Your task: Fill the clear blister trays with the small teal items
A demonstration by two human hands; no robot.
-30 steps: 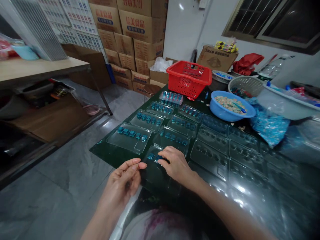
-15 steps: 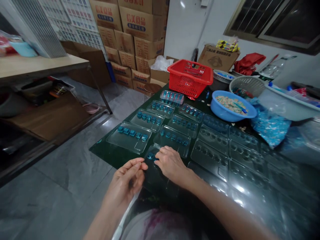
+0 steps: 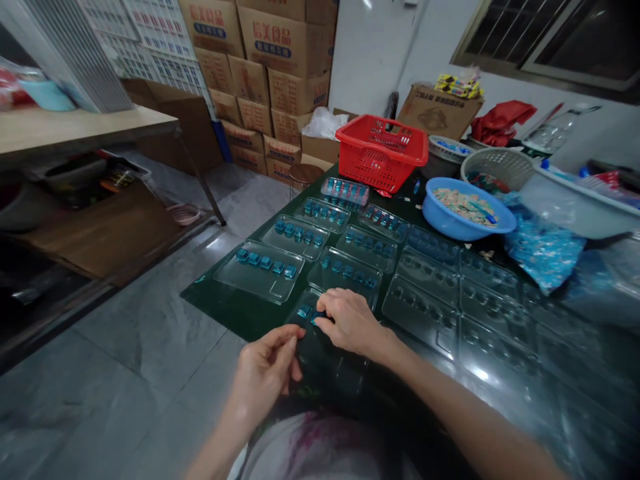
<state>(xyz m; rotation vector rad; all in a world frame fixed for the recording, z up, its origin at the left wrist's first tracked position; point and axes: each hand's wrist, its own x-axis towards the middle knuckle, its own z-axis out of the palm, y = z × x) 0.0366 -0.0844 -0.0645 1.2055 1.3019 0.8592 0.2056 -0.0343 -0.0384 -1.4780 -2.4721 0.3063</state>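
A clear plastic tray (image 3: 325,360) lies on the dark green tabletop just in front of me, with a small blue block (image 3: 304,311) in its upper row. My right hand (image 3: 350,323) is closed in a pinch on another blue piece (image 3: 316,317), to the right of that block. My left hand (image 3: 273,363) is over the tray's near left side, thumb and forefinger pressed together. What lies between those fingertips is too small to make out. Beyond my hands, another clear tray (image 3: 250,283) carries a row of several blue blocks. My right hand covers part of the nearest tray.
More clear trays (image 3: 425,310) spread over the tabletop to the right. A red plastic basket (image 3: 380,160) stands at the far edge, near a blue basin (image 3: 463,227) of small pale pieces and a blue-and-white bag (image 3: 545,257). Stacked cartons (image 3: 277,40) rise behind.
My left hand has moved right and slightly nearer the blue block. My right hand dipped left over the tray, then drew back a little to the right, its fingers still pinched.
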